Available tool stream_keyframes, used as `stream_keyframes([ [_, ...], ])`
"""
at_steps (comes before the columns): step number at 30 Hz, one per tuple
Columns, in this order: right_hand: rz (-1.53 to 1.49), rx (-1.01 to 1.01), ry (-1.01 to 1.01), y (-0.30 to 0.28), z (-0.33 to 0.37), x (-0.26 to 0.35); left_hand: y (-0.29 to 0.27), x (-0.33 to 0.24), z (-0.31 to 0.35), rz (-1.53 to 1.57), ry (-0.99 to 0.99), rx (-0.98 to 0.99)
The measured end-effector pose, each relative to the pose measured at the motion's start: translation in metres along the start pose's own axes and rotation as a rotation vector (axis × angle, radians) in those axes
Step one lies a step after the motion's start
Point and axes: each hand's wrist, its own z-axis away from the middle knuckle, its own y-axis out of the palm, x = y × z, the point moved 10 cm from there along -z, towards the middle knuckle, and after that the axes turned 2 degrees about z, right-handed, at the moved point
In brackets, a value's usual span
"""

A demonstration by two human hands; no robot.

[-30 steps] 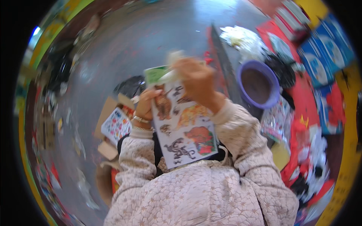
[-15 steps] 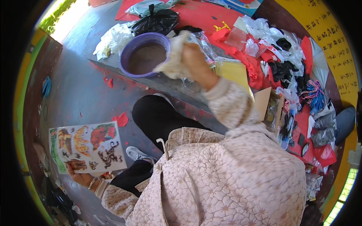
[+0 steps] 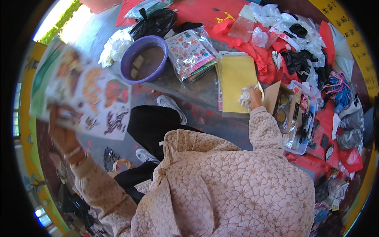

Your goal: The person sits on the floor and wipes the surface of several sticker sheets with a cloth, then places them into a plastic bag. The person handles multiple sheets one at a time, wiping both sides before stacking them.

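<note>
My left hand (image 3: pixel 64 132), raised at the left, is closed on the lower edge of a white sheet of printed colour pictures (image 3: pixel 94 93) that looks like a sticker sheet. The sheet is blurred at its upper left. My right hand (image 3: pixel 256 97) grips a crumpled off-white cloth (image 3: pixel 245 98) over the lower right part of a yellow sheet (image 3: pixel 238 75). Part of the cloth is hidden behind the fingers. To the left of the yellow sheet lies a clear plastic pack of flowered sheets (image 3: pixel 193 51). Beyond my knees stands a purple basin (image 3: pixel 123 67) with murky water inside.
An open cardboard box (image 3: pixel 272 94) and a clear plastic bin (image 3: pixel 295 148) of small items stand beside my right hand. Plastic bags (image 3: pixel 272 17), a cord bundle (image 3: pixel 337 89) and red cloth (image 3: pixel 260 59) spread farther right. A black bag (image 3: pixel 158 21) lies behind the basin.
My left hand has lifted the printed sheet up and nearer. My right hand has moved the cloth from beside the basin rightward onto the yellow sheet, uncovering the flowered pack.
</note>
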Motion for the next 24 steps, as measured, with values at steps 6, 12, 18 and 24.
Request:
stream_keyframes([
  [6,0.393,0.235,-0.030,0.014,0.000,0.006,0.146,0.085,-0.047,-0.270,-0.136,0.428],
  [12,0.216,0.206,-0.794,0.035,0.077,0.236,0.184,0.110,-0.047,-0.498,-0.144,0.494],
  [18,0.410,0.600,-1.413,0.141,0.255,0.414,0.204,0.126,-0.034,-0.779,-0.048,0.592],
  [24,0.555,0.936,-1.043,0.204,0.237,0.375,0.211,0.114,-0.021,-0.817,-0.075,0.655],
])
